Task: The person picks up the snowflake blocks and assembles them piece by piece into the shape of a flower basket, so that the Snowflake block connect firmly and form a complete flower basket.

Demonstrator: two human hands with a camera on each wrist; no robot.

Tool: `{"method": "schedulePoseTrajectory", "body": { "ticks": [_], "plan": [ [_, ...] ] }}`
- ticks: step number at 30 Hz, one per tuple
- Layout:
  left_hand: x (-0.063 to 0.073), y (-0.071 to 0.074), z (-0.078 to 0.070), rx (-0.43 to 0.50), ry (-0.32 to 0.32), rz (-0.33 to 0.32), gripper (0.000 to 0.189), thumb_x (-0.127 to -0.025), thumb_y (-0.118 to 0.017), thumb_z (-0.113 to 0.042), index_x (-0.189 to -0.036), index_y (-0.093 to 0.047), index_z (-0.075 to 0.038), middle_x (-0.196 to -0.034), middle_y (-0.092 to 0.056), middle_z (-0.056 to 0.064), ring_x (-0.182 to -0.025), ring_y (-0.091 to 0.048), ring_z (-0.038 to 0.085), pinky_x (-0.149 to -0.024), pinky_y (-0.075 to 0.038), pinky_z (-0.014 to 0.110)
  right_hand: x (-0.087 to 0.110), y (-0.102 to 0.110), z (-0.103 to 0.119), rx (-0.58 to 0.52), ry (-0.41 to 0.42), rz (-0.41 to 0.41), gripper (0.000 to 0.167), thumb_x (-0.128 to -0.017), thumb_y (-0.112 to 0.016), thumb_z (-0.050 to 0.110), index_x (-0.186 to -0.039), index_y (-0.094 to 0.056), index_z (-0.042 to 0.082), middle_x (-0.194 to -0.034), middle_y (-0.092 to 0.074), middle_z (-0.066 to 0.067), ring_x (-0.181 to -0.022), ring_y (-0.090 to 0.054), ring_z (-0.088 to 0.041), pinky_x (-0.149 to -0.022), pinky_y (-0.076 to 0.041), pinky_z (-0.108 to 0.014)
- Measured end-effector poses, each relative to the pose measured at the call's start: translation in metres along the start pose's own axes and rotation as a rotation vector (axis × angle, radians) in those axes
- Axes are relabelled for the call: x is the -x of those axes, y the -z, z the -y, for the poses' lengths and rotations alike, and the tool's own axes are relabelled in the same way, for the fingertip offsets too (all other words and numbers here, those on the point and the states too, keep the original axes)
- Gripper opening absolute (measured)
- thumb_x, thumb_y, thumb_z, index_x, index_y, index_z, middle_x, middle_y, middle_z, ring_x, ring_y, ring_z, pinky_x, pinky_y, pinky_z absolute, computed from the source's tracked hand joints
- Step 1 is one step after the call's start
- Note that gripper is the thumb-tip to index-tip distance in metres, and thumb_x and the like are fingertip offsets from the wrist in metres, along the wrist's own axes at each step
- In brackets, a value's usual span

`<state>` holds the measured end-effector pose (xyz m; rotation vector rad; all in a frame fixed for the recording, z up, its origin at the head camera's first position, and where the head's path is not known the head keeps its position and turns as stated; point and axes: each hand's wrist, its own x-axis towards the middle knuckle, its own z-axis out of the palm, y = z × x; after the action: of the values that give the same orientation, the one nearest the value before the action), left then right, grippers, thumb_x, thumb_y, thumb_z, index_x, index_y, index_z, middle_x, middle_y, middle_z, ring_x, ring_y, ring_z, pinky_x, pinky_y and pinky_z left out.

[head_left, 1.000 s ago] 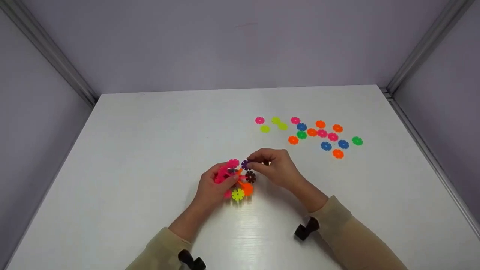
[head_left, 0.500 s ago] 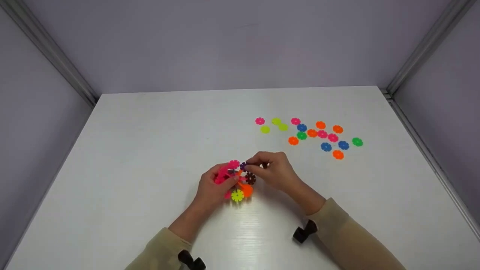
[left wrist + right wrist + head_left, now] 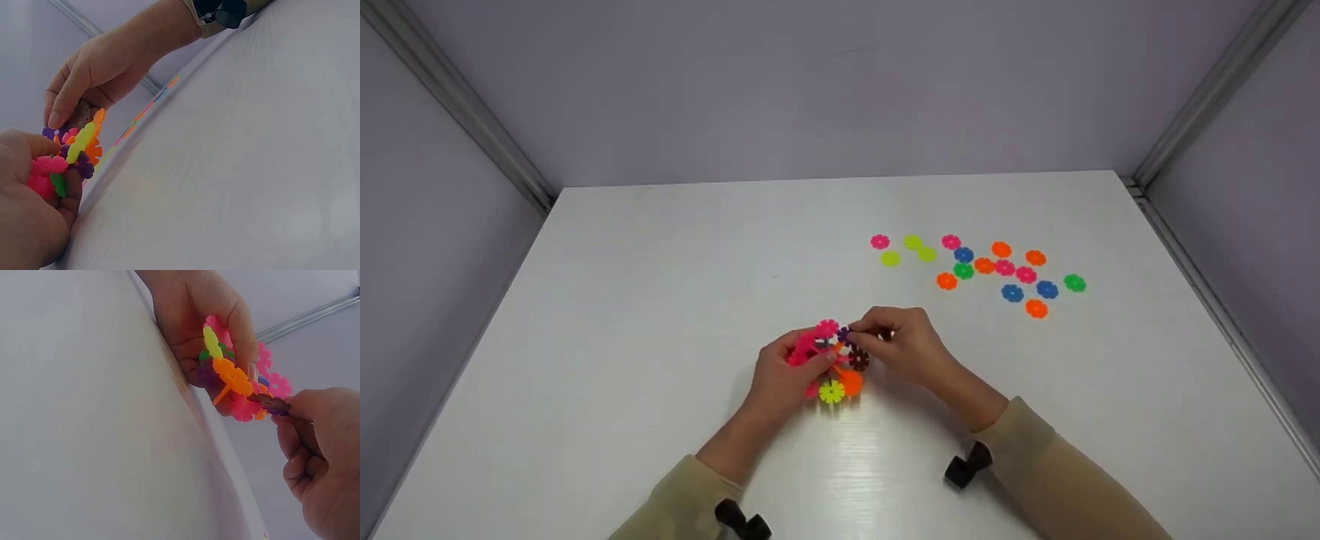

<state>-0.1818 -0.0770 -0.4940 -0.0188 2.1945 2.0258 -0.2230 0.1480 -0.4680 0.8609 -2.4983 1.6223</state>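
My left hand grips a cluster of interlocked snowflake discs, with pink discs, a yellow disc, an orange disc and a brown disc round its edge. In the left wrist view a green disc shows between the left fingers. Thumb and index finger of my right hand pinch a purple disc at the cluster's upper right, beside a pink disc. Seen from the right wrist, the purple disc lies mostly behind the brown disc. The left palm hides part of the cluster.
Loose snowflake discs lie flat at the back right of the white table: several orange discs, blue discs, pink discs, green discs and yellow discs. Grey walls enclose the table behind and at both sides.
My right hand has moved slightly left and nearer to me, bringing the purple disc in closer to the cluster. The left hand has barely shifted; the loose discs lie as before.
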Motion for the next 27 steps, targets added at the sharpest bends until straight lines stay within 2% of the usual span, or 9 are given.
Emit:
{"method": "schedulePoseTrajectory", "body": {
  "ticks": [5, 11, 16, 22, 27],
  "plan": [
    [-0.002, 0.000, -0.001, 0.025, 0.002, -0.003, 0.046, -0.096, -0.082, -0.023, -0.136, -0.068, -0.007, -0.131, -0.069, 0.009, -0.115, -0.068, 0.026, -0.095, -0.060, 0.033, 0.000, -0.001, 0.001, -0.012, -0.034, 0.003, 0.009, -0.098, -0.079, 0.014, -0.105, -0.083, 0.012, -0.088, -0.076, 0.006, -0.072, -0.058, -0.017, -0.063, -0.050, -0.022],
    [-0.001, 0.001, 0.000, 0.058, -0.008, 0.009, 0.045, -0.097, -0.081, -0.021, -0.136, -0.067, -0.006, -0.131, -0.069, 0.010, -0.112, -0.070, 0.026, -0.093, -0.060, 0.032, 0.000, -0.001, 0.000, -0.039, -0.100, 0.033, 0.010, -0.100, -0.077, 0.016, -0.108, -0.082, 0.015, -0.092, -0.076, 0.005, -0.077, -0.060, -0.019, -0.066, -0.051, -0.022],
    [-0.001, 0.001, 0.001, 0.050, -0.030, 0.028, 0.045, -0.097, -0.080, -0.024, -0.138, -0.068, -0.009, -0.134, -0.069, 0.007, -0.118, -0.067, 0.025, -0.097, -0.059, 0.031, 0.001, 0.002, -0.004, -0.086, -0.114, 0.035, 0.009, -0.101, -0.076, 0.018, -0.109, -0.080, 0.017, -0.095, -0.075, 0.003, -0.080, -0.061, -0.021, -0.069, -0.052, -0.023],
    [-0.001, 0.001, 0.000, 0.070, -0.056, 0.052, 0.050, -0.098, -0.079, -0.026, -0.144, -0.064, -0.012, -0.141, -0.065, 0.005, -0.130, -0.060, 0.024, -0.104, -0.054, 0.029, 0.002, 0.006, -0.008, -0.120, -0.149, -0.036, 0.009, -0.102, -0.074, 0.017, -0.109, -0.079, 0.017, -0.098, -0.075, 0.001, -0.083, -0.063, -0.024, -0.072, -0.056, -0.024],
    [0.000, 0.001, 0.000, 0.180, -0.070, 0.084, 0.062, -0.098, -0.079, -0.020, -0.154, -0.053, -0.010, -0.145, -0.062, 0.011, -0.128, -0.063, 0.027, -0.100, -0.057, 0.031, 0.002, 0.008, -0.011, -0.138, -0.215, -0.142, 0.007, -0.101, -0.075, 0.015, -0.107, -0.079, 0.014, -0.096, -0.075, -0.002, -0.083, -0.065, -0.026, -0.073, -0.059, -0.025]
  ]
}}
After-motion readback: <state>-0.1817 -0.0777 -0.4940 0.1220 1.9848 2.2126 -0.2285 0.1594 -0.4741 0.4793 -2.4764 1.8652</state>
